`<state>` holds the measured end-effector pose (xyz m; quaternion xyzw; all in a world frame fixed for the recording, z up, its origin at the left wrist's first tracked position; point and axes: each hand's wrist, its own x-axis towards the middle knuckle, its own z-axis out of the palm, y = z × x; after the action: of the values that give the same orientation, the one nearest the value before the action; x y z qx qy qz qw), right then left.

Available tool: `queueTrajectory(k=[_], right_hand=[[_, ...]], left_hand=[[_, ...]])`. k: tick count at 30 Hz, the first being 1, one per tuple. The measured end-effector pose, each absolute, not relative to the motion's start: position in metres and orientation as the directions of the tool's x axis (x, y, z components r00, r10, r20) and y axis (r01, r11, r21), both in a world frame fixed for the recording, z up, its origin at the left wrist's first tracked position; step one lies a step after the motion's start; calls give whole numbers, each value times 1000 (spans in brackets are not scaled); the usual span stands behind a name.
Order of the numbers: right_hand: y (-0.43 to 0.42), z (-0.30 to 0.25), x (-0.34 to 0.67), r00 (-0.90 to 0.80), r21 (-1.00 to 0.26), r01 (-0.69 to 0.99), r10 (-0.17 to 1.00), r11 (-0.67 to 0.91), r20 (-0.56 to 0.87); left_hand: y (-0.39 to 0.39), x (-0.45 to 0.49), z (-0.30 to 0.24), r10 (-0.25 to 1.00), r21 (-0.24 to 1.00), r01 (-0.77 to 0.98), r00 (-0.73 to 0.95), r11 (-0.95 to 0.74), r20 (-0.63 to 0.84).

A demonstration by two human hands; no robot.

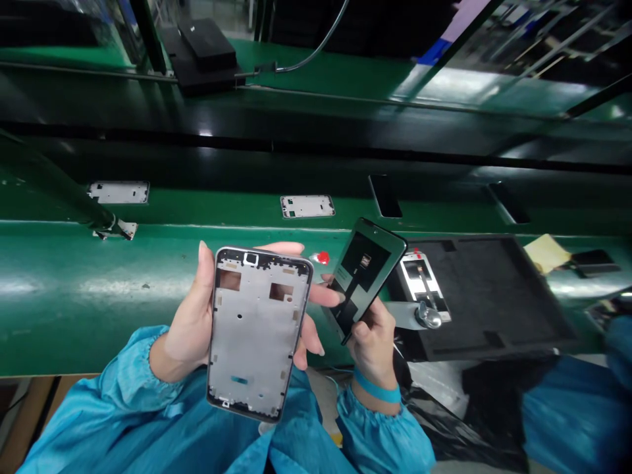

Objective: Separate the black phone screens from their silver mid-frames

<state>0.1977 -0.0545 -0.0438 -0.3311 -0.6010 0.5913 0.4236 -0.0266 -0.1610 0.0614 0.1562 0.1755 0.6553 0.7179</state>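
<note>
a frame [259,329] is held by the left hand [190,322], its thumb laid along the near left edge and its fingers [326,295] spread behind, their tips showing past the right edge. a panel [368,273] is gripped low down by the right hand [372,336], tilted, its pale and black face turned toward the frame; the panel's lower left part is overlapped by one left fingertip, though whether it is touched cannot be told. both things are held up above the front of the counter [74,289]. a blue band [378,388] is worn on the right wrist. behind the hands, a second frame [307,206], a third frame [118,192] and two dark phones [386,196] are laid out well apart on a green strip [222,209]. at the right, a white phone [422,280] is set on a black mat [488,296], partly covered by a metal knob [428,316]. a red cap [322,257] is seen just left of the panel
</note>
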Motion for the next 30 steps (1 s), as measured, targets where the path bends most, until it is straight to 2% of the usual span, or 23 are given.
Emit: queueTrajectory(k=[5,13,18,27,30], right_hand=[[-54,-36,197,-458,-969,-150,855,196,244],[-53,-50,221,-426,-922,-44,827,385,366],[-56,-43,217,-489,-937,-80,806,340,334],[-62,-50,227,-462,-928,-77,812,365,357],[-65,-55,235,-464,-931,-19,822,364,331]], left_hand=[[-162,-29,65,998,433,-900,70,59,9],[-162,-29,63,989,383,-919,130,96,66],[-161,-29,60,983,387,-914,165,121,82],[-161,-25,59,983,416,-904,155,101,98],[-162,-23,62,982,414,-904,160,104,101]])
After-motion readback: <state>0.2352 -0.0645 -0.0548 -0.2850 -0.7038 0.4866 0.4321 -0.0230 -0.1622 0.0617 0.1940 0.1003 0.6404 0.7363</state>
